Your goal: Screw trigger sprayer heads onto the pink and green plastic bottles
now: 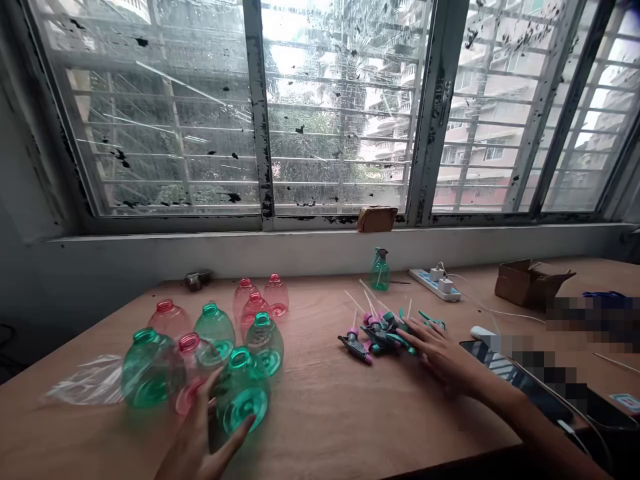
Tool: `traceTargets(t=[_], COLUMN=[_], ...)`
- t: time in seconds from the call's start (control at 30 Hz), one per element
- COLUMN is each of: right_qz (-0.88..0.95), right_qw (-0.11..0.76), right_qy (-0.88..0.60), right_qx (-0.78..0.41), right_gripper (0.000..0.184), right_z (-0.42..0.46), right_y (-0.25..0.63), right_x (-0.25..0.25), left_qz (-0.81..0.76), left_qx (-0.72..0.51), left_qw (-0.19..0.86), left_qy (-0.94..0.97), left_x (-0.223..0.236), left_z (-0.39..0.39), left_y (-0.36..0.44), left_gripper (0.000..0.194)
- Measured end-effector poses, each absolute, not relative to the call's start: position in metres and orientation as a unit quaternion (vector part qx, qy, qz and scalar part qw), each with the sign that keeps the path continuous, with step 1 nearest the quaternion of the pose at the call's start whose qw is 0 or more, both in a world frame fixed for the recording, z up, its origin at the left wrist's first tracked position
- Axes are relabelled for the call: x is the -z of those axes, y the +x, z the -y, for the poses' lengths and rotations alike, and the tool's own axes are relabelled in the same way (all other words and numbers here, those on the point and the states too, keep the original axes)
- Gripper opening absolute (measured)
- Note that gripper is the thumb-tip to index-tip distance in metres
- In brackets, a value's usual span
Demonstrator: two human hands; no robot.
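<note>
My left hand (pixel 203 437) is wrapped round a clear green bottle (pixel 244 390) with no cap, thumb at its front and fingers behind its left side. Several more open-necked bottles stand close by, among them a green bottle (pixel 153 370), a pink bottle (pixel 169 320) and another green bottle (pixel 266 343). Over to the right, a pile of trigger spray heads (pixel 383 333) in black, teal and pink lies with thin white tubes pointing up and back. My right hand (pixel 437 350) rests at the pile's right side, fingers stretched over the spray heads.
A green spray bottle (pixel 380 270) with its head on stands by the wall. Behind the right hand are a power strip (pixel 435 285) with cables and a cardboard box (pixel 530 283). A phone (pixel 520 380) lies beside my right forearm. Crumpled clear plastic (pixel 90 381) lies far left.
</note>
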State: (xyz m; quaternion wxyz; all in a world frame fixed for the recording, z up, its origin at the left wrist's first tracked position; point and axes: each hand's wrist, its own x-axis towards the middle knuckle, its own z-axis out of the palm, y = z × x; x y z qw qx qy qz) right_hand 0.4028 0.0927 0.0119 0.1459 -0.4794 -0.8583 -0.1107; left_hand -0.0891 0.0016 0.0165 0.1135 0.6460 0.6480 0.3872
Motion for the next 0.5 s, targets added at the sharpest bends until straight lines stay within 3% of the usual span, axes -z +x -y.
traceTargets(t=[0.17,0.33,0.4,0.5], right_qz=[0.846,0.778,0.749,0.723], right_qw=[0.175,0.230,0.240,0.242], right_qy=[-0.498,-0.571,-0.602,-0.633], right_qx=[0.077,0.128,0.139,0.133], right_gripper=[0.072,0.034,0.031,0.029], right_z=[-0.154,-0.256,-0.288,-0.312], right_y=[0.408,0.396,0.386,0.371], right_x=[-0.056,-0.114,-0.132,-0.149], left_qz=[-0.625,-0.546,-0.501,-0.479], left_qx=[-0.444,-0.489,-0.523,-0.568], left_qw=[0.072,-0.124,-0.150,-0.130], left_qy=[0.638,0.669,0.673,0.656], left_x=[-0.015,-0.025,-0.030,-0.029], left_z=[-0.019,-0.012,-0.005,0.005], left_y=[-0.079,-0.069,-0.072,-0.077], left_gripper=[0.090,0.091,0.088,0.068])
